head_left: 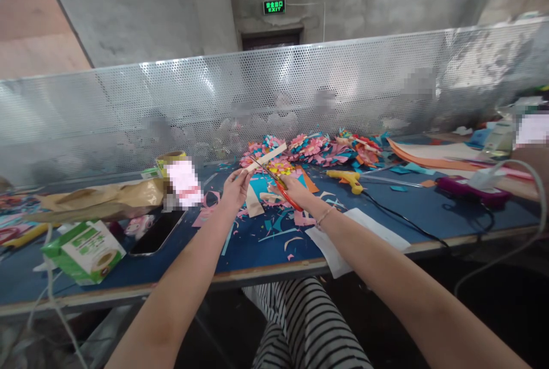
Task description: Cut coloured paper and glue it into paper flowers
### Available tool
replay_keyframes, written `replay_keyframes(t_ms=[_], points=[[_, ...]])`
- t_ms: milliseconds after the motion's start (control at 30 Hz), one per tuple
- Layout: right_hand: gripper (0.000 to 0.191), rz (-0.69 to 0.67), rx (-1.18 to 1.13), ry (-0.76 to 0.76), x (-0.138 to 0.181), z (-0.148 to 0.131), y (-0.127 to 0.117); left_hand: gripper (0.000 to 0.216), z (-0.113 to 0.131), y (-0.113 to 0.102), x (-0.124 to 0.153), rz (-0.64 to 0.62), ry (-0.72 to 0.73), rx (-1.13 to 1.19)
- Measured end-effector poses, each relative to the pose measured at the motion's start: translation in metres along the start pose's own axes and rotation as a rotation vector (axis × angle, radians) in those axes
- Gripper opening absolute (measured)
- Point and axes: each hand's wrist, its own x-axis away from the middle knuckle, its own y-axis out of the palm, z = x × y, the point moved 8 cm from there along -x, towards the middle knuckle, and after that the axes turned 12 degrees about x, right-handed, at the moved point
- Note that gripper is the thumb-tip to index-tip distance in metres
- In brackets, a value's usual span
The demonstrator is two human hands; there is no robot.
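My left hand (236, 187) pinches the lower end of a cream paper strip (270, 155) that slants up to the right. In my right hand (295, 188) is a pair of scissors with red handles (288, 196). Their blades reach up to the left and meet the strip near my left fingers; whether they cut into it cannot be made out. Under both hands lie pink, blue and cream paper scraps (274, 223). Just beyond them, several colourful paper flowers (311, 149) are heaped against the perforated screen.
A yellow glue gun (349, 180) with a black cord lies right of my hands, near a purple power strip (472, 190). White paper (381, 231) overhangs the front edge. To the left are a phone (158, 233), a green box (86, 252) and brown wrapping (103, 196). A perforated metal screen (364, 71) runs behind.
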Motion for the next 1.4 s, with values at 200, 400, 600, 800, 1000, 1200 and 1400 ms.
replay_keyframes(t_ms=[200, 400, 600, 800, 1000, 1200, 1400], points=[[0.032, 0.009, -0.027, 0.013, 0.0, -0.004, -0.005, 0.013, -0.005, -0.001, 0.0, 0.013, 0.0, -0.029], [0.033, 0.022, -0.023, 0.047, -0.002, -0.002, -0.006, 0.016, -0.007, 0.004, 0.001, -0.066, 0.009, 0.01], [0.032, 0.036, 0.013, 0.082, -0.005, 0.004, -0.006, 0.018, -0.006, 0.008, 0.001, -0.09, 0.012, 0.004], [0.027, 0.001, 0.006, 0.151, -0.008, 0.014, -0.001, 0.018, -0.005, 0.007, 0.0, -0.091, 0.001, -0.006], [0.033, 0.011, -0.034, 0.159, -0.006, 0.015, -0.005, 0.016, -0.002, 0.005, -0.001, -0.076, 0.031, -0.056], [0.029, 0.046, 0.083, 0.293, -0.012, 0.036, -0.015, 0.01, 0.001, -0.004, -0.004, 0.024, -0.027, -0.061], [0.016, 0.117, 0.184, 0.428, -0.01, 0.073, -0.026, 0.019, -0.001, -0.003, -0.004, -0.038, -0.066, -0.257]])
